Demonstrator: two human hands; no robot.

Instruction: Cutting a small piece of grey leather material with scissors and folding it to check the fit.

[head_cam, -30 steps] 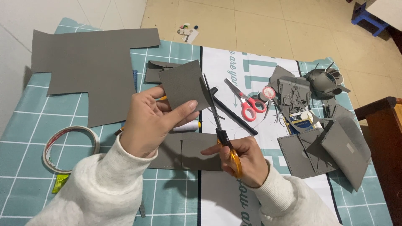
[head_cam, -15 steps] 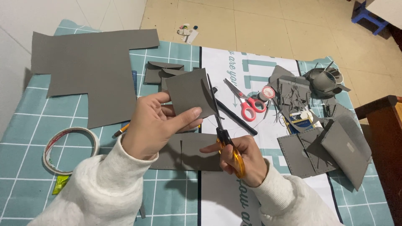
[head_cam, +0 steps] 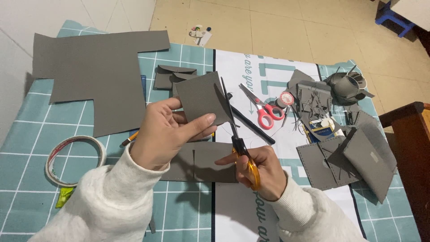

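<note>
Home craft corner: tiled floor (head_cam: 286, 27), cutting mat (head_cam: 36, 134).

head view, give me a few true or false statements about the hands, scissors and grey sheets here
1. The left hand holds a small grey sheet up off the mat. True.
2. The right hand holds the red-handled scissors. False: it holds the orange-handled scissors; the red-handled scissors lie untouched on the white banner.
3. The tape roll lies left of the left sleeve. True.
4. The large grey sheet lies at the right edge of the mat. False: it lies at the upper left.
5. The orange-handled scissors' blades point toward the person. False: they point away, along the small sheet's right edge.
</note>
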